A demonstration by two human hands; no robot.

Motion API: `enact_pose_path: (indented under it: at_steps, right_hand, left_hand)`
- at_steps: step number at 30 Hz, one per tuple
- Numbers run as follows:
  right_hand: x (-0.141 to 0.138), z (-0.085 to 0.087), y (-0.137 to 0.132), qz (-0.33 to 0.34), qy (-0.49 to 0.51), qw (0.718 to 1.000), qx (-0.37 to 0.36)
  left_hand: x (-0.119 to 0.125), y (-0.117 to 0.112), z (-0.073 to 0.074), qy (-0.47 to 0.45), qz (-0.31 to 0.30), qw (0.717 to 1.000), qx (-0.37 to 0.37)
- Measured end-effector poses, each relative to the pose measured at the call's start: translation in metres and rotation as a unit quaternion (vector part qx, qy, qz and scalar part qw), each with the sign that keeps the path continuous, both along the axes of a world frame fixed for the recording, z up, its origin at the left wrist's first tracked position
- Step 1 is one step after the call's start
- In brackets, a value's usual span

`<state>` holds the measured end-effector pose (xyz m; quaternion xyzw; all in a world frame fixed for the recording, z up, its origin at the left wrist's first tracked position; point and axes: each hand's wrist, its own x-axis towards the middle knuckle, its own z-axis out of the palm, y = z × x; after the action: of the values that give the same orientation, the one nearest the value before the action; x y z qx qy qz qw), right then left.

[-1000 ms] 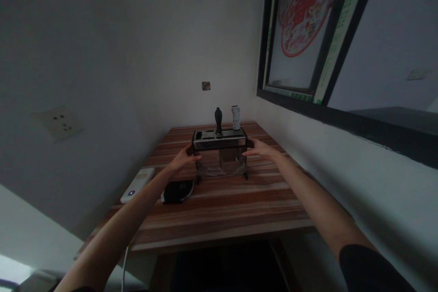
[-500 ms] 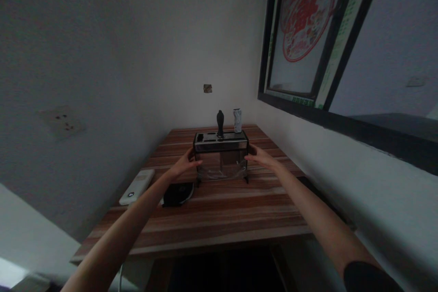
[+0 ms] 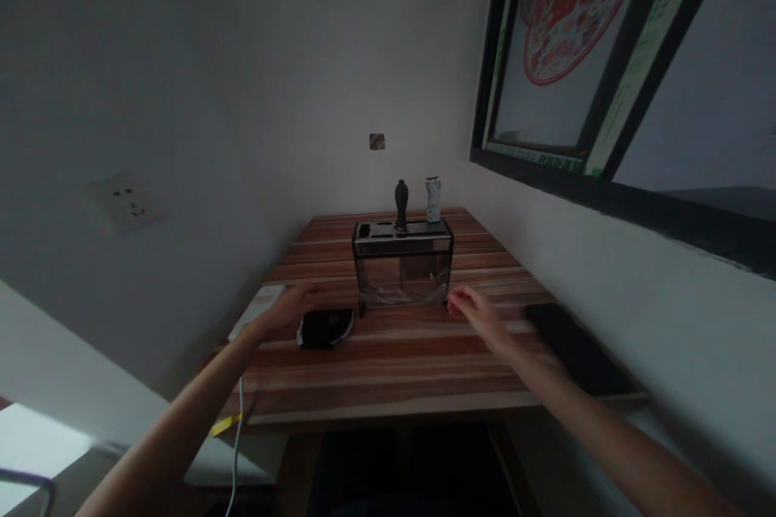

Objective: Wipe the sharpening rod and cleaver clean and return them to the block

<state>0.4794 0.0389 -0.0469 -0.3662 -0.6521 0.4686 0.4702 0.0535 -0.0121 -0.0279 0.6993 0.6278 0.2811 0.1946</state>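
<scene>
A clear-sided box (image 3: 379, 271) with a black frame and a shiny top stands upright on the wood-striped table. Rising from its top are a black vase-shaped piece (image 3: 401, 204) and a silver-white crumpled cylinder (image 3: 432, 199). My left hand (image 3: 294, 305), smeared by motion, is apart from the box on its left, its fingers stretched out over the table beside a white device. Close to the box's lower right corner is my right hand (image 3: 473, 308), fingers loosely curled with no object visible in them; whether it touches the corner I cannot tell.
Near my left hand lie a black pouch-like item (image 3: 326, 329) and a white device (image 3: 255, 308). A flat black slab (image 3: 579, 347) rests along the right table edge. White cable (image 3: 236, 444) hangs at the front left. Walls close in the table (image 3: 388, 363); a framed picture (image 3: 582, 16) hangs right.
Both hands have let go of the box's sides. My left hand has moved left, and the right has dropped to the lower right corner. The view has shifted slightly.
</scene>
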Motion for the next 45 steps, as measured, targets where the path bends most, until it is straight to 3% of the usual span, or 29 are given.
enact_pose_path:
  at_steps: [3,6,9,11,14,20,26,36,40,45]
  right_hand:
    - [-0.029,0.005,-0.029,0.126,-0.094,0.986,0.053]
    - [-0.071,0.015,-0.049,0.195,-0.182,0.953,0.144]
    - [-0.115,0.023,-0.058,0.186,-0.252,0.909,0.275]
    - [-0.142,0.026,-0.061,0.172,-0.321,0.877,0.314]
    - [-0.173,0.028,-0.062,0.125,-0.434,0.842,0.296]
    - [-0.202,0.026,-0.052,0.095,-0.484,0.833,0.251]
    - [-0.200,0.020,-0.049,0.099,-0.462,0.855,0.215]
    - [-0.168,0.007,-0.041,0.099,-0.283,0.946,0.123]
    - [-0.132,0.002,-0.031,0.112,-0.203,0.969,0.087]
    - [-0.075,-0.003,-0.014,0.128,-0.119,0.984,0.036]
  left_hand:
    - [-0.007,-0.009,-0.006,0.040,0.003,0.999,-0.011]
    - [-0.008,-0.013,-0.012,0.077,0.002,0.997,-0.015]
    - [-0.008,-0.013,-0.016,0.104,-0.003,0.994,-0.022]
    - [-0.007,-0.012,-0.018,0.114,-0.005,0.993,-0.025]
    - [-0.006,-0.014,-0.018,0.124,0.001,0.992,-0.023]
    - [0.002,-0.022,-0.012,0.116,0.007,0.993,-0.032]
    - [0.012,-0.035,-0.001,0.067,-0.014,0.997,-0.043]
    - [0.033,-0.052,0.028,-0.038,-0.084,0.993,-0.071]
    - [0.060,-0.048,0.025,-0.083,-0.121,0.986,-0.077]
    - [0.111,-0.029,0.005,-0.109,-0.160,0.979,-0.067]
